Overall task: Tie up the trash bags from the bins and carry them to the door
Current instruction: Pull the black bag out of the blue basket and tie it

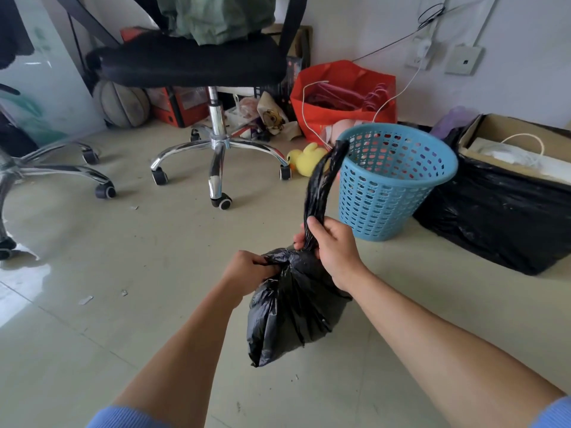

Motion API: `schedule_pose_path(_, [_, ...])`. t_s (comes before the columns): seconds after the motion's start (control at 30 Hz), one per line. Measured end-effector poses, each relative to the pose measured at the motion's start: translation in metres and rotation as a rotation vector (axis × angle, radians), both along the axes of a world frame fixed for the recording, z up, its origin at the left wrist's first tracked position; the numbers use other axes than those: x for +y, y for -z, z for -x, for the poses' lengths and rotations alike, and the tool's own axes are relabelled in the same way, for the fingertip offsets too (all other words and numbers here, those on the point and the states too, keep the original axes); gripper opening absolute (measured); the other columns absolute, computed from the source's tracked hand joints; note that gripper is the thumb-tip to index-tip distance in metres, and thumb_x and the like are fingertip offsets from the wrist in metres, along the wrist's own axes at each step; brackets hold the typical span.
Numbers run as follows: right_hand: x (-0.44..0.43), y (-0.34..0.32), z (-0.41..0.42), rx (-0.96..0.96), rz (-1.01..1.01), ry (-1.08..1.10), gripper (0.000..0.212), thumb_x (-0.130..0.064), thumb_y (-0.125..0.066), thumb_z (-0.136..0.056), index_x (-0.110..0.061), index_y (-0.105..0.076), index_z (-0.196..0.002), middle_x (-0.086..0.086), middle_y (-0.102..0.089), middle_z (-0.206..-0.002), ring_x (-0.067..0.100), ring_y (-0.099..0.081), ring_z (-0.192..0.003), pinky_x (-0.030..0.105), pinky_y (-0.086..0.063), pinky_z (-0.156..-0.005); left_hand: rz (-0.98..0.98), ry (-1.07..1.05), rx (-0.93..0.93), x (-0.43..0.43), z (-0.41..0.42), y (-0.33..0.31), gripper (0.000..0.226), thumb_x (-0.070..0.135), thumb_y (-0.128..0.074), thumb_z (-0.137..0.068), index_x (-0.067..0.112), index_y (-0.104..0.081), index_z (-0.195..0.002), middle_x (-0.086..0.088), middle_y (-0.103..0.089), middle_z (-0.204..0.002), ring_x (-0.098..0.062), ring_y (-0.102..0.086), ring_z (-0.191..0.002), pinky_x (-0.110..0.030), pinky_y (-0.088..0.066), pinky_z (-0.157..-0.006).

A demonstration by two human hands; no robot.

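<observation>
Head view. Black trash bag [293, 307] sits on the floor [123, 335] at frame centre, contents hidden. Left hand [247, 270] grips bunched plastic at the bag's neck from 9 o'clock, fingertips buried in the folds. Right hand [332, 247] is closed round the twisted strip [321, 186], which rises toward 12 o'clock. Knot formed or not: cannot tell. Blue bin [392, 180] stands at 1 o'clock of the bag, apart from it. Office chair [191, 61] at 11 o'clock, back cut off. Cardboard box [500, 126] at 2 o'clock, cropped by the frame edge.
</observation>
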State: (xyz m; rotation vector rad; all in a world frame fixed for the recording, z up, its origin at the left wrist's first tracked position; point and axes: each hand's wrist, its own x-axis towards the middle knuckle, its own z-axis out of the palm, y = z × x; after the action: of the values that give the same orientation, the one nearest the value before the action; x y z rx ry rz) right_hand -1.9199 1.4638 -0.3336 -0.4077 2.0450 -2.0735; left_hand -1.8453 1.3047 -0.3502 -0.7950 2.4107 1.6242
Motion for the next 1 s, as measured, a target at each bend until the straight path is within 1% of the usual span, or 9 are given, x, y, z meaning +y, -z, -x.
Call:
schedule_pose_path(0.1, [0.001, -0.002, 0.009, -0.035, -0.085, -0.047, 0.032, -0.021, -0.052, -0.099, -0.002, -0.063, -0.075, -0.002, -0.053, -0.052, 0.014, -0.046, -0.049, 0.027, -0.039, -0.05, -0.048, -0.022, 0.01, -0.013, 0.0, -0.011, 0.026, 0.022, -0.078, -0.078, -0.002, -0.07, -0.074, -0.005, -0.048, -0.052, -0.013, -0.033, -0.038, -0.018, -0.025, -0.039])
schedule_pose_path(0.27, [0.019, 0.014, 0.02, 0.26, -0.957, -0.057, 0.041, -0.033, -0.046, -0.098, -0.013, -0.042, -0.062, 0.002, -0.05, -0.062, 0.027, -0.05, -0.064, 0.032, -0.03, -0.054, -0.214, -0.034, 0.101, -0.023, -0.001, -0.031, 0.01, 0.011, -0.067, -0.087, 0.004, -0.065, -0.081, -0.006, -0.055, -0.056, -0.013, -0.049, -0.046, -0.023, -0.036, -0.048])
schedule_pose_path(0.33, [0.016, 0.018, 0.016, 0.264, -1.098, -0.213, 0.035, -0.035, -0.041, -0.096, -0.015, -0.048, -0.068, 0.001, -0.056, -0.069, 0.027, -0.055, -0.069, 0.031, -0.034, -0.053, -0.249, -0.046, 0.183, -0.022, 0.003, -0.041, 0.007, 0.008, -0.066, -0.087, 0.002, -0.063, -0.084, -0.007, -0.055, -0.059, -0.013, -0.049, -0.043, -0.023, -0.041, -0.045])
schedule_pose_path(0.43, [0.005, 0.015, 0.008, 0.14, -1.119, -0.487, 0.039, -0.052, -0.039, -0.08, -0.016, -0.046, -0.07, 0.003, -0.055, -0.07, 0.026, -0.055, -0.068, 0.036, -0.038, -0.061, -0.242, -0.088, 0.331, -0.019, 0.01, -0.057, 0.004, 0.003, -0.067, -0.085, 0.003, -0.065, -0.081, -0.006, -0.058, -0.058, -0.013, -0.049, -0.043, -0.021, -0.043, -0.044])
schedule_pose_path(0.53, [0.0, 0.014, 0.0, 0.224, -1.225, -0.464, 0.068, -0.085, -0.043, -0.063, -0.022, -0.061, -0.081, -0.004, -0.064, -0.075, 0.021, -0.06, -0.073, 0.035, -0.048, -0.071, -0.24, -0.019, 0.408, -0.019, 0.014, -0.07, 0.001, 0.004, -0.068, -0.084, 0.004, -0.069, -0.083, -0.006, -0.066, -0.063, -0.014, -0.054, -0.05, -0.024, -0.045, -0.054])
schedule_pose_path(0.67, [-0.001, 0.021, -0.006, 0.441, -1.238, -0.348, 0.063, -0.072, -0.026, -0.089, -0.018, -0.043, -0.062, -0.003, -0.053, -0.061, 0.026, -0.058, -0.066, 0.035, -0.039, -0.062, -0.228, -0.064, 0.396, -0.021, 0.017, -0.067, 0.009, 0.025, -0.071, -0.083, 0.016, -0.072, -0.087, 0.0, -0.071, -0.078, -0.013, -0.061, -0.074, -0.027, -0.046, -0.069])
schedule_pose_path(0.83, [0.003, 0.024, -0.004, 0.198, -1.011, -0.396, 0.07, -0.077, -0.034, -0.081, -0.012, -0.05, -0.06, 0.0, -0.059, -0.059, 0.025, -0.059, -0.063, 0.037, -0.045, -0.065, -0.143, -0.249, -0.028, -0.025, 0.003, -0.035, 0.048, 0.051, -0.066, -0.082, 0.014, -0.058, -0.111, -0.005, -0.061, -0.099, -0.023, -0.059, -0.087, -0.029, -0.048, -0.065])
schedule_pose_path(0.9, [0.003, 0.022, -0.003, 0.12, -0.947, -0.365, 0.071, -0.08, -0.037, -0.072, -0.013, -0.059, -0.065, -0.001, -0.064, -0.064, 0.025, -0.063, -0.069, 0.039, -0.049, -0.072, -0.359, -0.236, -0.059, -0.018, -0.003, -0.025, 0.032, 0.039, -0.069, -0.084, 0.011, -0.061, -0.099, -0.009, -0.065, -0.09, -0.024, -0.062, -0.073, -0.028, -0.05, -0.056])
schedule_pose_path(1.0, [0.003, 0.021, 0.0, 0.012, -0.851, -0.326, 0.053, -0.06, -0.049, -0.083, -0.012, -0.063, -0.065, 0.005, -0.067, -0.066, 0.029, -0.065, -0.071, 0.037, -0.047, -0.07, -0.616, -0.419, 0.165, -0.021, 0.003, -0.029, 0.005, 0.001, -0.064, -0.086, 0.005, -0.063, -0.083, -0.011, -0.065, -0.078, -0.019, -0.065, -0.06, -0.022, -0.051, -0.044])
